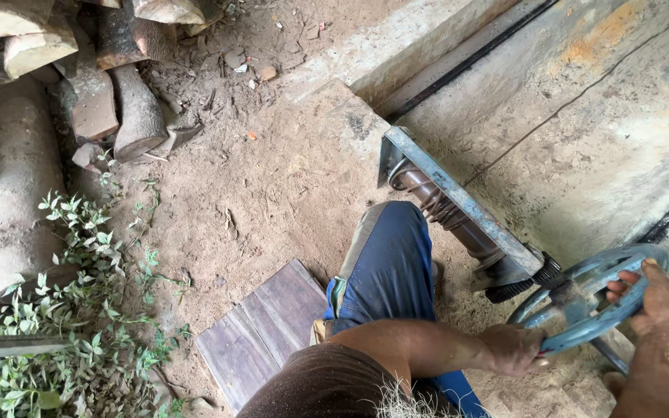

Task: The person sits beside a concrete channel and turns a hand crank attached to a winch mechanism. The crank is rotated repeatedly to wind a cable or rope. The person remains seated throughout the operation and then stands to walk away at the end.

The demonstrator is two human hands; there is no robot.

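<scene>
A blue-grey metal handwheel (594,298) sits at the lower right, on the end of a threaded shaft (447,209) under a blue-grey metal bar (458,197). My left hand (514,348) grips the wheel's lower left rim. My right hand (656,298), dusted with sawdust, is closed on the wheel's right rim. My leg in blue trousers (389,267) is bent beside the shaft.
A large grey concrete slab (582,124) with a dark groove fills the upper right. Cut logs (56,93) are piled at the upper left above green weeds (79,325). A dark wooden board (265,329) lies on the sandy ground (272,178) by my knee.
</scene>
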